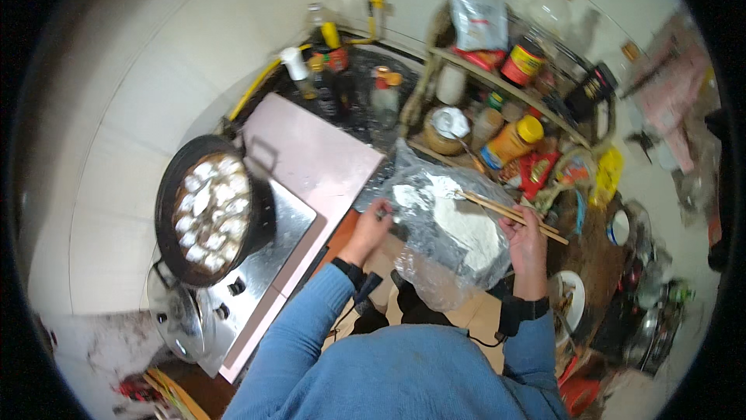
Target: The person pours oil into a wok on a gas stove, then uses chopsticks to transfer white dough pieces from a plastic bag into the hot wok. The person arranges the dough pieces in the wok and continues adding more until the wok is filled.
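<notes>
My right hand (527, 236) holds a pair of wooden chopsticks (507, 213) over a clear plastic bag (431, 286) with white powder (466, 233) in it. The chopstick tips reach the powder near the bag's upper part. At the bag's left edge is my left hand (372, 226), its fingers bent; whether it grips the plastic cannot be told. To the left, a dark wok (262, 204) on a steel gas stove (291, 213) holds several white-coated pieces (201, 201) in brownish liquid.
A glass lid (180, 321) leans by the stove's near end. Sauce bottles (326, 82) stand at the back corner. A rack (518, 93) of jars and packets is behind the bag. A white plate (574, 303) with food lies at the right, near bottles and clutter.
</notes>
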{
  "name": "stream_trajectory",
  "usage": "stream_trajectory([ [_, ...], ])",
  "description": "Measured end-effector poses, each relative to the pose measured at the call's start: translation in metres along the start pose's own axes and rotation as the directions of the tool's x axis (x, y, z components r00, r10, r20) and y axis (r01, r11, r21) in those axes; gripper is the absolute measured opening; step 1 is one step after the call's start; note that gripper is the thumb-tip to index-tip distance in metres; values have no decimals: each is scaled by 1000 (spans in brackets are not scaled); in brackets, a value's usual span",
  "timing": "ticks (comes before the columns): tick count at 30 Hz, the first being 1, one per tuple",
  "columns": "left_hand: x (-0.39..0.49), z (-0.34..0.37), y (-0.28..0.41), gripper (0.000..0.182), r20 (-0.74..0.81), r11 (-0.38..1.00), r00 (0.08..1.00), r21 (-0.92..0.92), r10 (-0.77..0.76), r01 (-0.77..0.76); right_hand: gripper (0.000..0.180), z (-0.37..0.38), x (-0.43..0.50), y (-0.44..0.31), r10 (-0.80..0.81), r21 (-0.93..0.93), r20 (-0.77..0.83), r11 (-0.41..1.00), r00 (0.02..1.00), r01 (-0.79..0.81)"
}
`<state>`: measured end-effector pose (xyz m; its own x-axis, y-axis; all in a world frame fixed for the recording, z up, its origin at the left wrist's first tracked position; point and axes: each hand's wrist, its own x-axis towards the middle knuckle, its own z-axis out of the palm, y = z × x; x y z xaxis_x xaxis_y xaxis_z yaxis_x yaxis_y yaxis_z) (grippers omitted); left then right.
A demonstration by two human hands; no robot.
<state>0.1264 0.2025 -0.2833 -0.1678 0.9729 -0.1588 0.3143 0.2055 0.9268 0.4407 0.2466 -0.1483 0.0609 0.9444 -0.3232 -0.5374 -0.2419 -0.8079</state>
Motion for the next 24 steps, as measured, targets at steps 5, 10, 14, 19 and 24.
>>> stream_trajectory([
  [5,-101,-37,19,26,322,1000,947,-23,22,-15,22,119,-3,-17,-15,-95,345,994,938,51],
  [10,-185,-80,20,34,296,997,955,-57,-29,48,22,259,-26,-3,66,-192,687,977,724,94],
  [14,-234,-100,3,38,195,983,976,-135,-97,125,25,356,-55,42,219,-309,828,947,517,93],
  [19,-277,-110,-21,40,59,952,984,-252,-166,175,26,434,-93,118,328,-417,862,892,387,173],
  [24,-307,-111,-44,38,-49,929,979,-330,-196,169,22,473,-120,183,411,-538,793,819,449,200],
])
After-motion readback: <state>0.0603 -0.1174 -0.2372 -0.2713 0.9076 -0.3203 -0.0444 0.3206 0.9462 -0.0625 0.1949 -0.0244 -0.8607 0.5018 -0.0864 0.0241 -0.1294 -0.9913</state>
